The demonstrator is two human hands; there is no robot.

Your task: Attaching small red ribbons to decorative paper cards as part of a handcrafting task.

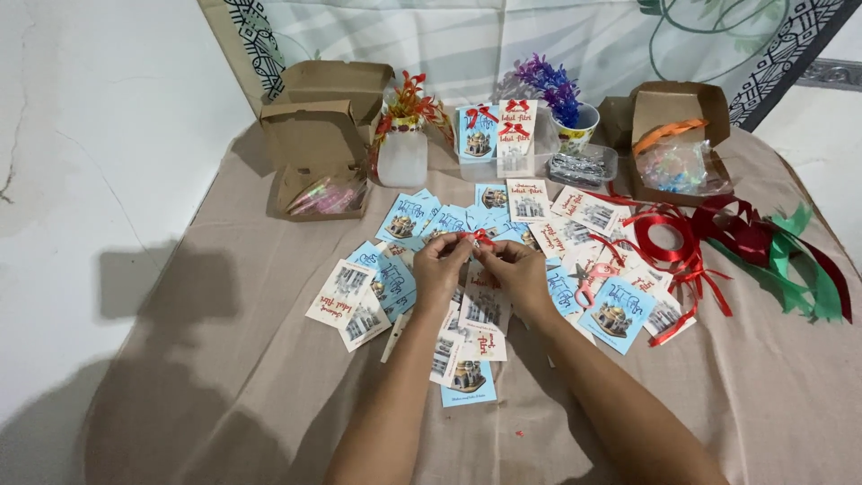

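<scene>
My left hand [442, 266] and my right hand [518, 268] meet over the middle of the table, both pinching a small red ribbon bow [477, 238] on top of a white card [486, 301] held between them. Blue and white picture cards [401, 218] lie spread all around the hands. Pink-handled scissors [588, 281] rest just right of my right hand.
Loose red ribbon [669, 241] and green ribbon [795, 260] lie at the right. Open cardboard boxes [321, 135] [680, 108] stand at the back left and back right. Between them are a white vase with red flowers [404, 153], finished cards [498, 135] and a cup of purple flowers [573, 121].
</scene>
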